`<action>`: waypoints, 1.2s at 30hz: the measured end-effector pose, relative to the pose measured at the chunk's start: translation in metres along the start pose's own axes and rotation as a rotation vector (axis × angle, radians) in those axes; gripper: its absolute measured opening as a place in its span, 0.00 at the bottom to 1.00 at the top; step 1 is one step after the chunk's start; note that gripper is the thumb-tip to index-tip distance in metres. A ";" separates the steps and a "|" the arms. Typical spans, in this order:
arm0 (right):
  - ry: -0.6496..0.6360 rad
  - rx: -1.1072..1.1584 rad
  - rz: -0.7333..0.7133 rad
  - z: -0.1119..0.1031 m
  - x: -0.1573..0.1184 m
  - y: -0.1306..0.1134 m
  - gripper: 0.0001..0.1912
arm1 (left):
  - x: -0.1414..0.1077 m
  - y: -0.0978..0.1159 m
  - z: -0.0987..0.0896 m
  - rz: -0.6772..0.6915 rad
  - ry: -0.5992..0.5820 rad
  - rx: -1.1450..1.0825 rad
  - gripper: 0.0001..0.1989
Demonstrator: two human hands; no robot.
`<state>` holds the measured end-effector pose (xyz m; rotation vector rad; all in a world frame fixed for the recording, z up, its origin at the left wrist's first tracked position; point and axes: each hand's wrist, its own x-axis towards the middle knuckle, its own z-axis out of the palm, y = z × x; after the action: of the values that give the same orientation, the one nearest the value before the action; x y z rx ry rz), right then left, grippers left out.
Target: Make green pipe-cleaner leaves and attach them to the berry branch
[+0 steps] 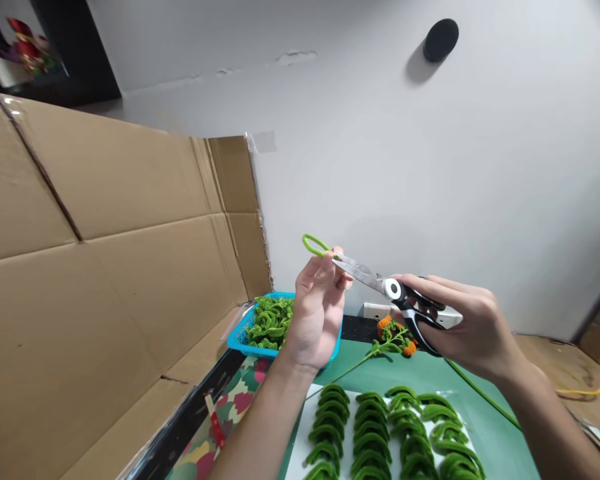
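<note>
Between its fingertips my left hand (320,293) pinches a light green pipe cleaner (311,243) bent into a loop. My right hand (470,320) grips black-and-white scissors (393,289), with fingers in the handles. The blades are slightly parted, and their tips reach the pipe cleaner's end at my left fingertips. Beneath my hands, rows of curved green pipe-cleaner pieces (371,427) lie on a white sheet (300,443). Behind my left wrist stands a blue basket (237,340) full of green pieces (273,320).
An orange flower with a green stem (387,340) lies on the green mat (495,393) near the wall. Tall cardboard (130,280) walls off the left side. A red-and-white stick (215,423) is at lower left. A power strip (377,311) sits against the wall.
</note>
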<state>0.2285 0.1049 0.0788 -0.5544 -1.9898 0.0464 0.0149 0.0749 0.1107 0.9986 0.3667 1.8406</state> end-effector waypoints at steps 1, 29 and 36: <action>-0.005 0.013 0.006 0.000 0.000 0.000 0.20 | 0.001 0.000 0.000 0.020 -0.003 0.019 0.12; -0.035 -0.044 0.013 -0.004 0.003 0.009 0.23 | -0.001 -0.002 -0.002 0.036 0.049 0.098 0.10; -0.022 -0.049 -0.011 -0.004 0.003 0.010 0.27 | 0.001 0.007 0.000 -0.168 0.065 -0.068 0.10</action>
<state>0.2347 0.1146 0.0807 -0.5769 -2.0198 -0.0030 0.0108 0.0725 0.1154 0.8378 0.4112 1.7250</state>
